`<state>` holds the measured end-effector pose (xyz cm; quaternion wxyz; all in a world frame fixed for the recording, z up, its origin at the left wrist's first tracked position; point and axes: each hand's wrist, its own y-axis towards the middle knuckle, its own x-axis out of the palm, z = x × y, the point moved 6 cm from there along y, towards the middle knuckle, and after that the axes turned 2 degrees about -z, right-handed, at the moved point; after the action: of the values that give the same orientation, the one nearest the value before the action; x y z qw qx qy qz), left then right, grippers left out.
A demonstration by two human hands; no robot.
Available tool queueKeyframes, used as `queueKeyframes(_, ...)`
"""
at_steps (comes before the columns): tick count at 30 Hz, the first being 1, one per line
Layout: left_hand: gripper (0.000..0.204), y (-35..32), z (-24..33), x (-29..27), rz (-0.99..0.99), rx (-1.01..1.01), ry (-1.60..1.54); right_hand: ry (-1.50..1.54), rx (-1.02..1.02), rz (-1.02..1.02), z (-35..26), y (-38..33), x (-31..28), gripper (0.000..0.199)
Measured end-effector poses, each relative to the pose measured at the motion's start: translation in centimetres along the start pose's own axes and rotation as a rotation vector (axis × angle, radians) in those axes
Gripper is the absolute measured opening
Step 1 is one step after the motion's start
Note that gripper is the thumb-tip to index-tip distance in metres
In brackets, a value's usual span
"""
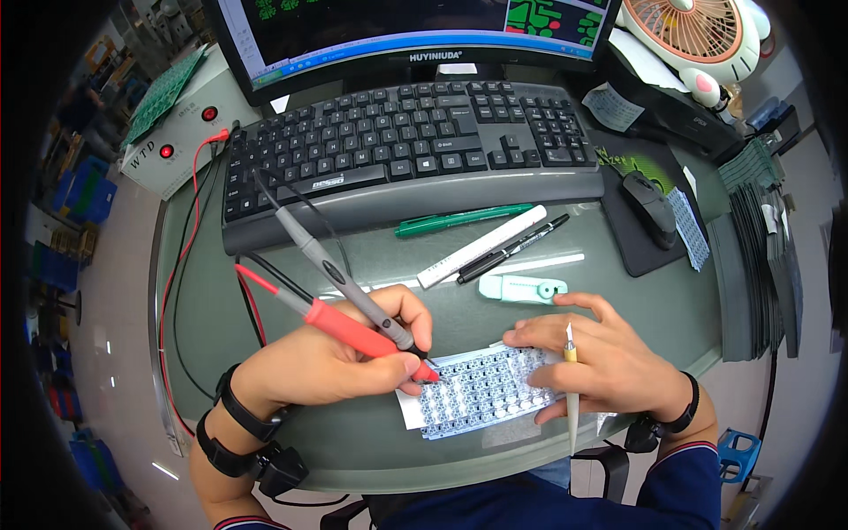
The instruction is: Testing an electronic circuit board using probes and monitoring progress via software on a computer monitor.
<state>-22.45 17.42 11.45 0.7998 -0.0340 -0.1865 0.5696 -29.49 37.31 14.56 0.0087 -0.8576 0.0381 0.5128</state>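
My left hand (322, 364) is closed around two test probes. The red probe (353, 331) and the grey probe (329, 269) slant down to the right, their tips at the left part of a panel of small white circuit boards (477, 389). A white strip shows under the panel's left edge. Spread over the panel's right part, my right hand (618, 358) rests its fingertips on the boards. Tucked between its fingers is a craft knife (572, 415) with a pale handle, blade pointing away from me. The fingers hide the panel's right end.
Beyond the hands lie a small mint-green plastic tool (521, 289), a white marker (481, 246), a black marker (514, 248) and a green pen (464, 220). Further back are a keyboard (389, 141), mouse (649, 210), monitor (415, 35) and tester box (190, 128). Dark stacked boards (751, 256) stand right.
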Motion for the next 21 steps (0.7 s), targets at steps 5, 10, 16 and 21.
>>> queueKeyframes(5,0.018,0.1,0.2,0.6,-0.015,-0.028,0.162,-0.008,0.015,0.014,0.0,0.1,0.0,0.027)
queueKeyframes(10,0.019,0.4,0.2,1.2,0.055,-0.069,0.015,-0.045,0.007,0.021,-0.1,-0.1,0.1,0.026)
queueKeyframes(16,0.022,0.9,-0.2,1.3,0.033,0.012,0.080,-0.031,0.004,0.029,-0.1,-0.2,0.2,0.026)
queueKeyframes(21,0.020,0.9,-0.5,1.2,0.045,0.018,0.042,-0.024,0.007,0.034,-0.1,-0.2,0.3,0.026)
